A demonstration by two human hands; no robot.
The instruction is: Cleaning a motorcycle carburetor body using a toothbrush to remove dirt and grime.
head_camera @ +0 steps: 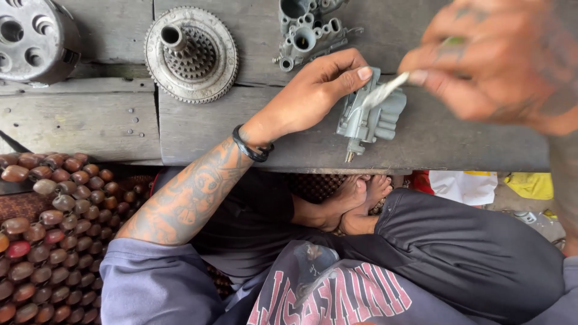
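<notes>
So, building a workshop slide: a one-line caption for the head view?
Left hand steadies a small grey metal part on a wooden bench while the right hand brings a thin tool to it.

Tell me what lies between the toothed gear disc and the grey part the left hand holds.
In the head view, only bare wooden bench and the left hand itself separate the gear disc from the grey part.

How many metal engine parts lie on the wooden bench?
4: a drum housing far left, a toothed clutch gear beside it, a carburetor casting top centre, a grey carburetor body under the left hand.
</notes>
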